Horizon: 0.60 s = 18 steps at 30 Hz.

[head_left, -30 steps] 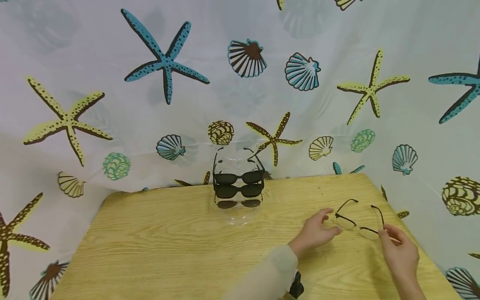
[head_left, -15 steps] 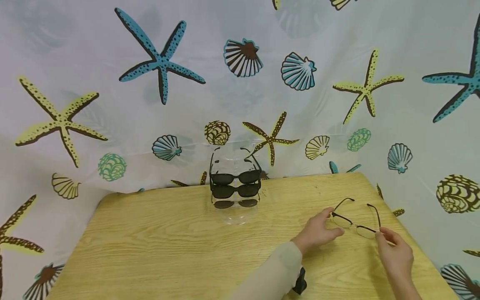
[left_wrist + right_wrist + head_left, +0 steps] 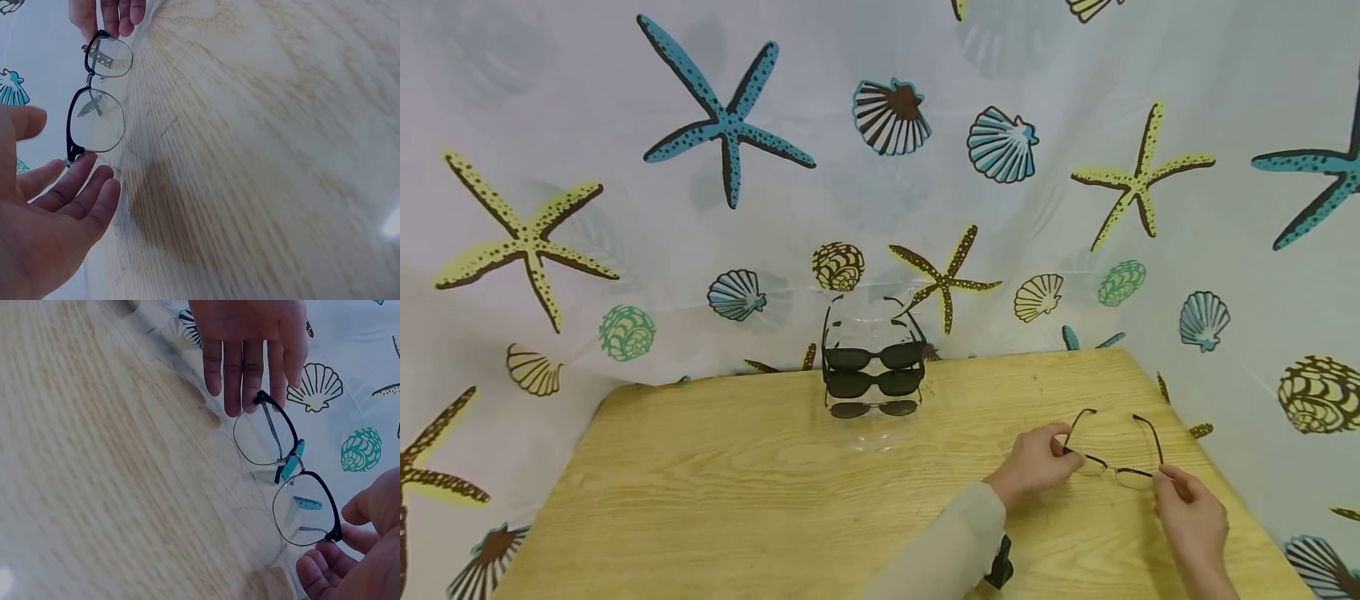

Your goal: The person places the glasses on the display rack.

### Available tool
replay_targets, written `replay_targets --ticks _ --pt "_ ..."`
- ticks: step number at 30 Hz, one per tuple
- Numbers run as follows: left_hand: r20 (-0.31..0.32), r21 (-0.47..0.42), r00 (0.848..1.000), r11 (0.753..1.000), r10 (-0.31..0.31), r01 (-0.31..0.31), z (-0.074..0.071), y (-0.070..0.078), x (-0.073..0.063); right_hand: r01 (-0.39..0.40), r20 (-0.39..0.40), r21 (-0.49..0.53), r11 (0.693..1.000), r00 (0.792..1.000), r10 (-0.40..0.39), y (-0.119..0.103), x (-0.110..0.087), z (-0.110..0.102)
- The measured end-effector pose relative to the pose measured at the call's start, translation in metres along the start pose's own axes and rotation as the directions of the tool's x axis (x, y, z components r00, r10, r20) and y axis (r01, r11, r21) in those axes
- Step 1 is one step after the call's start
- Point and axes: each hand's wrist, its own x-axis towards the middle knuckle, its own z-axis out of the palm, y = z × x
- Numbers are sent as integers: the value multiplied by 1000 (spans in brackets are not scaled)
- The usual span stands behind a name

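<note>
A pair of eyeglasses [image 3: 1133, 472] with black brow bars and thin wire lower rims is above the right side of the wooden table, its temples unfolded and pointing away from me. My right hand [image 3: 1195, 517] pinches the right corner of the frame by the hinge. At the other hinge, fingers of my left hand [image 3: 1037, 467] touch the frame. In the left wrist view, the thumb [image 3: 28, 122] of that hand is spread away from the frame [image 3: 70, 125]. The right wrist view shows the left fingers [image 3: 233, 375] nearly straight against the frame's corner.
At the table's back edge, a clear stand [image 3: 872, 442] bears three pairs of sunglasses [image 3: 874, 383], one above another. A white curtain [image 3: 820, 200] printed with starfish and shells hangs behind and beside the wooden table [image 3: 722, 483].
The left side of the eyeglasses has come down and toward me, so the lenses look narrower. My left thumb and fingers have drawn closer together around the left hinge; my right hand keeps its hold.
</note>
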Motion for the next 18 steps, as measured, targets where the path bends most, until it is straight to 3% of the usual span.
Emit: replay_targets --ticks 8,13,18 --pt "-26 -22 998 998 57 -57 -6 -3 -7 -25 65 22 999 998 24 -1 0 0" --pt "-45 -37 998 998 41 -43 -8 -5 -10 -19 88 12 1000 996 18 -2 -1 1" --pt "-62 -117 998 993 6 -13 -10 -9 -12 -17 123 19 1000 992 15 -2 0 1"
